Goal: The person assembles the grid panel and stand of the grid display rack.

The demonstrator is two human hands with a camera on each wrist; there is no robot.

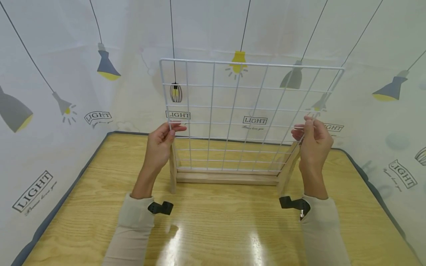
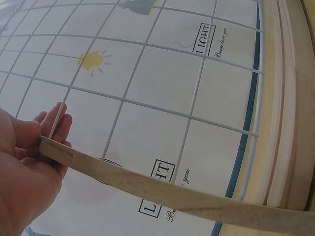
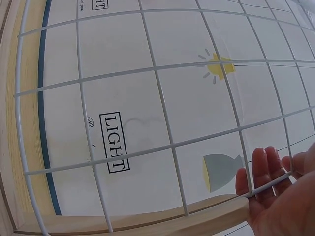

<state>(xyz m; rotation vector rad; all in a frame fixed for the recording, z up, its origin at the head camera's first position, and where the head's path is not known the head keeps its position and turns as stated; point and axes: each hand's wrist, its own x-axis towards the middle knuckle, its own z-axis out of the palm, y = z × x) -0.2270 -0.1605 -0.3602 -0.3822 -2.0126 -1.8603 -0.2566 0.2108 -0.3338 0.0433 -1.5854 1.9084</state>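
A white wire grid panel (image 1: 251,64) stands upright between both hands, its lower edge at a pale wooden stand (image 1: 227,180). My left hand (image 1: 159,147) pinches the panel's left edge wire between thumb and fingers. On the opposite side, my right hand (image 1: 314,146) holds the right edge wire, fingers reaching behind it. In the left wrist view, a wooden side post (image 2: 147,189) ends right at the left hand (image 2: 29,167). The right wrist view has the other post (image 3: 202,216) reaching the right hand (image 3: 280,196) beside the grid's edge.
The stand rests on a wood-grain table (image 1: 219,229) with a dark border along its back. Behind and around it hangs a white sheet (image 1: 133,81) printed with lamps and lettering. Black wrist mounts (image 1: 163,208) sit at both sleeves.
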